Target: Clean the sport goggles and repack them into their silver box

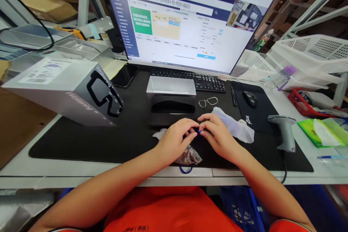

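Observation:
My left hand [178,137] and my right hand [217,136] meet over the front of the black desk mat, fingers pinched together. A small blue piece [199,132], which looks like cord, shows at the right fingertips; the left fingers close beside it, and their hold is partly hidden. Under my left hand lies a crumpled grey drawstring pouch [190,156] with a blue cord loop [186,169] over the mat's front edge. Whitish material [160,134] pokes out left of that hand. Beyond are an open black case [172,107], a clear lens-shaped frame [208,102] and a white cloth [236,125].
A large grey box [89,98] with a goggle picture stands at left, near a phone [125,75]. Behind are an open white box [171,86], a keyboard [209,83] and a monitor [185,25]. At right sit a mouse [249,98] and a barcode scanner [285,132].

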Motion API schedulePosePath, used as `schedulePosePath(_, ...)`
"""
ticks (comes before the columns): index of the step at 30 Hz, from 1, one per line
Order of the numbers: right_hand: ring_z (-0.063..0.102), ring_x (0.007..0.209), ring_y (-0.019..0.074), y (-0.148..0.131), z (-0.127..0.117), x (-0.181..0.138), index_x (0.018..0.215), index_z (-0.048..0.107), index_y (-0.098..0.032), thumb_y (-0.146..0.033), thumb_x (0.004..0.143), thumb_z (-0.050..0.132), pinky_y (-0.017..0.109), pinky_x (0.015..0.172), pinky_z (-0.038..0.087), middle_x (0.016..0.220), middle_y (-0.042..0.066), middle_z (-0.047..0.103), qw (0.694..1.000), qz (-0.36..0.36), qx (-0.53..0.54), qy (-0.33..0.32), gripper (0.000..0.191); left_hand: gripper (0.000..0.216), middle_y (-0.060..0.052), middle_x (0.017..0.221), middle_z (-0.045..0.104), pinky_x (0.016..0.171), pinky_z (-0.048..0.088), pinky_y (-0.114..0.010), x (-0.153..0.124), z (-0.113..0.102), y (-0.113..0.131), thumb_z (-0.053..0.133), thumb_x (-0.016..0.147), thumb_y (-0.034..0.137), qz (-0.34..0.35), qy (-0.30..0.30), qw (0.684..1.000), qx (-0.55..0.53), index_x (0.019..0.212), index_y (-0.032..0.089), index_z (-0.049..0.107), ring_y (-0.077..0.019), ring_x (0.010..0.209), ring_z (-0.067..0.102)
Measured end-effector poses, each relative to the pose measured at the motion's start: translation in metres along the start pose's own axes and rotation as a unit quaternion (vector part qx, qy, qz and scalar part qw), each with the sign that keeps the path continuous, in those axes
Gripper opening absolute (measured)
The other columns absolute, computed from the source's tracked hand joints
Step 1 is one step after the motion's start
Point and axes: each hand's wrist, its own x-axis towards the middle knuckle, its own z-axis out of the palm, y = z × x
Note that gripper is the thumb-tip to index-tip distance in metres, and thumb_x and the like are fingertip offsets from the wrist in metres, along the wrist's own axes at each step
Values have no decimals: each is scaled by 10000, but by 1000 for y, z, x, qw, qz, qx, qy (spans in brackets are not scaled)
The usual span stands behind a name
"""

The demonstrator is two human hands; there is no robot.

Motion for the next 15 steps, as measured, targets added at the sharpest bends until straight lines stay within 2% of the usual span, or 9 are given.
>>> schedulePosePath(4, 596, 1092, 223, -7, 3, 5, 950, 607, -228, -144, 950, 557, 417, 924, 533, 1172, 95, 597, 998, -43, 35, 38, 98, 145, -68, 1043, 716, 763, 580, -290, 4, -9, 4, 606, 915, 188, -46, 17, 997, -61, 1038, 181, 682, -173, 898, 683)
schedulePosePath(8, 596, 1080, 218, -9, 12, 5, 939, 587, -241, -161, 960, 543, 411, 918, 531, 1148, 82, 599, 995, -50, 42, 80, 94, 74, -53, 961, 721, 831, 571, -315, 6, -10, 7, 602, 909, 181, -16, 34, 995, -90, 891, 178, 674, -184, 931, 681)
schedulePosePath(12, 597, 1086, 225, -8, 19, 3, 936, 587, -244, -173, 959, 540, 416, 911, 531, 1151, 85, 595, 993, -38, 54, 98, 88, 122, -60, 996, 706, 787, 583, -287, 4, -11, 10, 617, 888, 163, -24, 64, 992, -108, 999, 178, 666, -159, 873, 683)
schedulePosePath(15, 600, 1083, 225, -7, 21, 2, 932, 597, -246, -186, 954, 556, 409, 895, 534, 1162, 85, 586, 992, -24, 62, 108, 76, 70, -69, 1028, 697, 828, 582, -296, 2, -13, 12, 615, 900, 171, -11, 61, 994, -93, 928, 185, 678, -176, 966, 668)
